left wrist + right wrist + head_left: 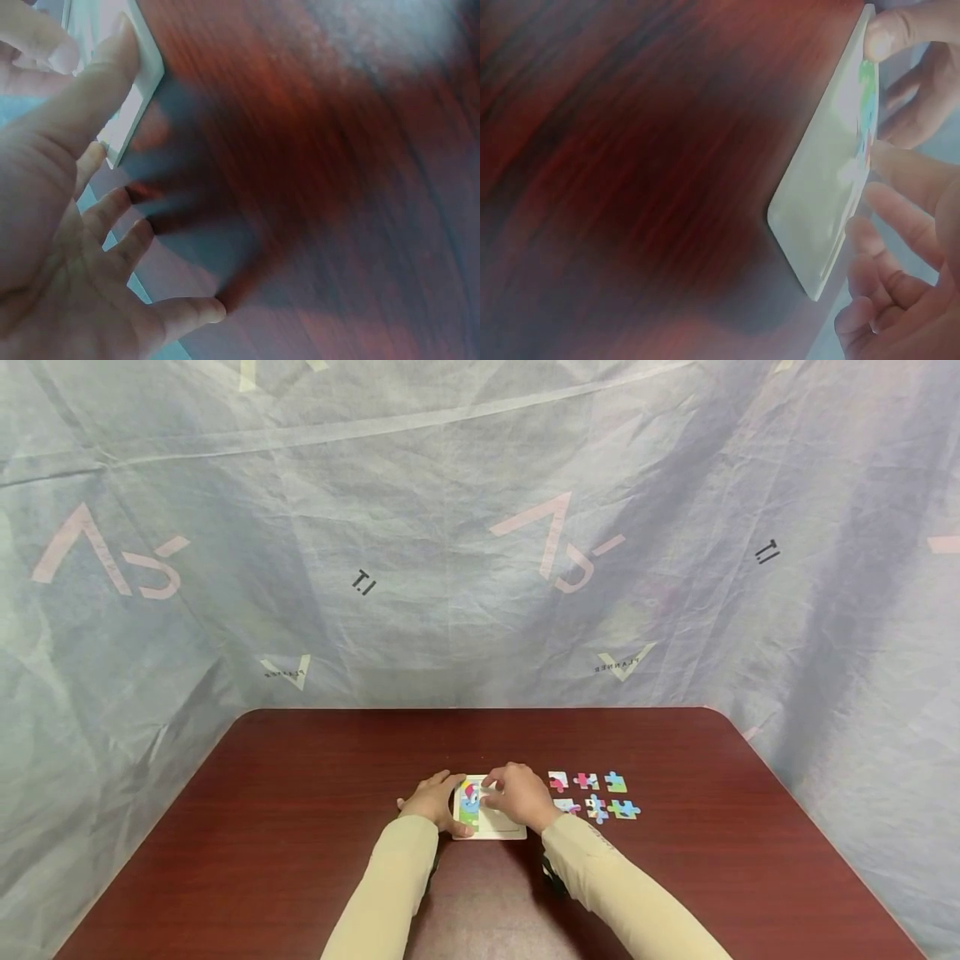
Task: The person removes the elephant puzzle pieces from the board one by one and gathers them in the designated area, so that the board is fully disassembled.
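A cream puzzle board (501, 832) lies flat on the table between both hands. Colourful jigsaw pieces (469, 803) with a blue figure fill its left side; the part to their right is bare cream. My left hand (433, 798) spans the board's left edge, its thumb (112, 64) pressing on the near corner and the other fingers spread out. Over the bare part hovers my right hand (527, 795), its fingers loosely bent. In the right wrist view one right fingertip (885, 157) is at the coloured pieces, and I see no piece held there.
Several loose jigsaw pieces (596, 810) lie in two rows right of the board, one partly hidden by the right hand. The dark red wooden table (300, 777) ends at a grey printed curtain (450, 635) behind and at both sides.
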The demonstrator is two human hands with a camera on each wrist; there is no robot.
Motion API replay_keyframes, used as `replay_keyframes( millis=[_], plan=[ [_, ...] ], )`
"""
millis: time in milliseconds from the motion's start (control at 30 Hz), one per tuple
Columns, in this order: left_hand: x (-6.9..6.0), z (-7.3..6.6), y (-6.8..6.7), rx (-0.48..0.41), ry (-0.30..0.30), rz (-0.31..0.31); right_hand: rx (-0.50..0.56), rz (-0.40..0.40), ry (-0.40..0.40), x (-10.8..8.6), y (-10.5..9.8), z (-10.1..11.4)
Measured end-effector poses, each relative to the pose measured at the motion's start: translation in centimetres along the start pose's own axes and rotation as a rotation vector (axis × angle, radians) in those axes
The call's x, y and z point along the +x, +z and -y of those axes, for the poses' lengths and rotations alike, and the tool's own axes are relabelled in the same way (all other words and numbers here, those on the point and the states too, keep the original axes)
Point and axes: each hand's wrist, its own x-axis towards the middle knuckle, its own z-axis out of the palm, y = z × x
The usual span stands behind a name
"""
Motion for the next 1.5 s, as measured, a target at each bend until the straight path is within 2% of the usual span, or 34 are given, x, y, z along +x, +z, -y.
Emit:
replay_keyframes(
  millis=[200, 400, 600, 800, 1100, 1367, 1500],
  plan=[
    [-0.2, -0.1, -0.1, -0.006, -0.005, 0.008, -0.02, 0.019, -0.009, 0.4, 0.3, 0.5],
    [-0.4, -0.1, -0.2, -0.026, -0.001, 0.012, -0.091, 0.0, -0.038, 0.7, 0.7, 0.7],
    [-0.3, -0.1, -0.2, -0.023, -0.001, 0.013, -0.105, -0.013, -0.056, 0.7, 0.9, 0.8],
    [-0.2, 0.1, -0.1, -0.004, -0.006, 0.008, -0.101, 0.002, -0.022, 1.1, 1.1, 1.0],
    [-0.1, 0.1, 0.0, -0.024, -0.016, 0.004, -0.064, 0.006, 0.009, 1.7, 1.3, 0.8],
    [0.0, 0.0, 0.0, -0.028, -0.017, 0.014, -0.195, 0.002, 0.083, 1.5, 1.1, 0.7],
    [0.1, 0.1, -0.1, -0.018, -0.012, 0.023, -0.2, -0.002, 0.084, 1.4, 1.2, 0.5]
  ],
)
